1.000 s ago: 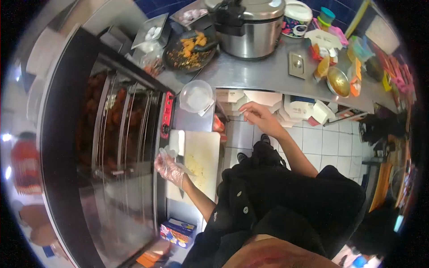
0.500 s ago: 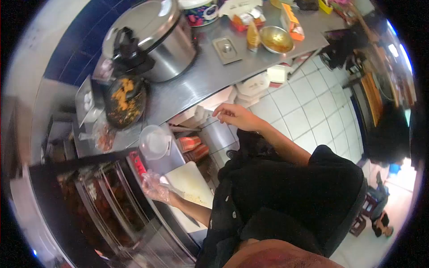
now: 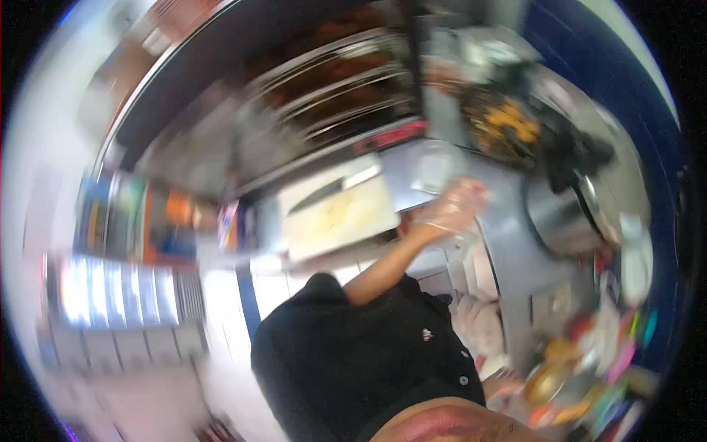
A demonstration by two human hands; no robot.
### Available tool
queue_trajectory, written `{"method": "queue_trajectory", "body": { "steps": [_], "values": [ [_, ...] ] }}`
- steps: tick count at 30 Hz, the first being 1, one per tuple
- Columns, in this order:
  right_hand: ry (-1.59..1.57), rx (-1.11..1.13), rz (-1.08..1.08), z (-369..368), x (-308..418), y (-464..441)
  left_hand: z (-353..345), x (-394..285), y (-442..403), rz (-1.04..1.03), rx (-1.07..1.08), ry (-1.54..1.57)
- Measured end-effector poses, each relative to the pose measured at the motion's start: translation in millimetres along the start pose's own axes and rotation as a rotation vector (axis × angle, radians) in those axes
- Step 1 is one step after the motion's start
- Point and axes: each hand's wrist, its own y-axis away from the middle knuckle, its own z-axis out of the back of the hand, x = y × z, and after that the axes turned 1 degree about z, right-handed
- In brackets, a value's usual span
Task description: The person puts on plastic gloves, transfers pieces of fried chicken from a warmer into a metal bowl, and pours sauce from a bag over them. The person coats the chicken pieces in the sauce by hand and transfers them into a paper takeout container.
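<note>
My left hand (image 3: 454, 208), in a clear plastic glove, reaches over the edge of the metal counter. Motion smears its fingers, so I cannot tell whether they hold anything. Just beyond it in the head view stands a translucent plastic tub (image 3: 433, 168). Left of the hand, a white cutting board (image 3: 305, 234) with yellowish stains carries a knife (image 3: 320, 194) with a dark blade and pale handle. My right hand does not show clearly anywhere in the picture.
A glass-fronted cabinet with racks of food (image 3: 331, 92) fills the top. To the right, the metal counter (image 3: 508, 239) carries a dark pan of orange food (image 3: 508, 125) and a large steel cooker (image 3: 560, 217). A blurred metal bowl (image 3: 545, 383) sits lower right.
My view has swung left, bringing the cabinet to the top and the counter to the right. The gloved left hand has moved from the cabinet front to beside the tub. My bare right hand has left view.
</note>
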Motion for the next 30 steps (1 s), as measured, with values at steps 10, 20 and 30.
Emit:
{"method": "queue_trajectory", "body": {
  "steps": [10,20,30],
  "values": [
    [0.262,0.923,-0.038,-159.0,-14.7,16.3,99.7,12.6,94.5,0.362,-0.305,0.069],
    [0.298,0.835,-0.329,-164.3,-35.4,137.5,223.2,85.4,212.1,0.118,-0.612,-0.211],
    [0.368,1.163,-0.248,-175.2,-62.9,262.5,318.2,94.2,327.9,0.309,-0.782,-0.102]
  ]
}}
